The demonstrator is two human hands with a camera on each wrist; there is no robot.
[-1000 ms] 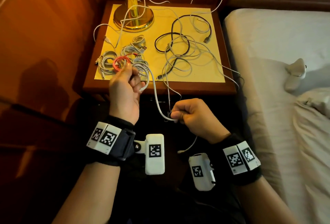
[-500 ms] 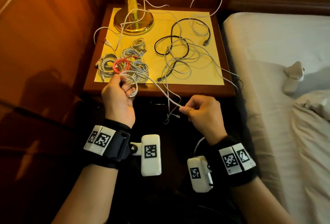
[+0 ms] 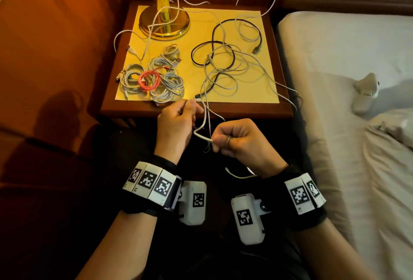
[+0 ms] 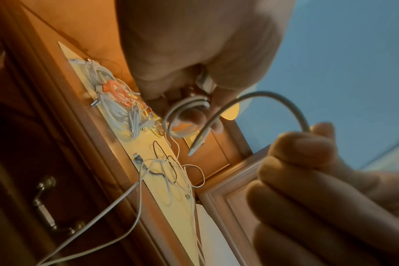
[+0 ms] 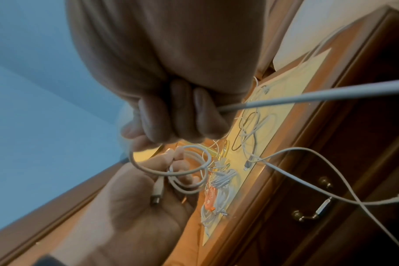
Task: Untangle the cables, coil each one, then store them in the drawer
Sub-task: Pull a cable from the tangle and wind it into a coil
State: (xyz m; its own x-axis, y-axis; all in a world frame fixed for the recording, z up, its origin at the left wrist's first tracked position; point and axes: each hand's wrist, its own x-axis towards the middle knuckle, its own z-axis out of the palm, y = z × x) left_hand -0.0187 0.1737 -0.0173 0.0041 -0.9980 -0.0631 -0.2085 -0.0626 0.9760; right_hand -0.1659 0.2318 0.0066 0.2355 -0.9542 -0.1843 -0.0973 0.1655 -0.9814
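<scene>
In front of the nightstand, both hands hold one white cable. My left hand grips a small coil of the white cable with its plug end in the palm. My right hand pinches the white cable a short span away. Its free length hangs down past the shut drawer's handle. A pile of coiled white cables with a red coil lies front left on the top. Loose black and white cables lie tangled at the right.
A brass lamp base stands at the back left with a white cable draped round it. A bed borders the nightstand's right side, with a white device on it. A wooden wall panel closes the left.
My left hand has left the coiled pile and moved right. My right hand has come up to it, so the long span of cable between them is now a short loop.
</scene>
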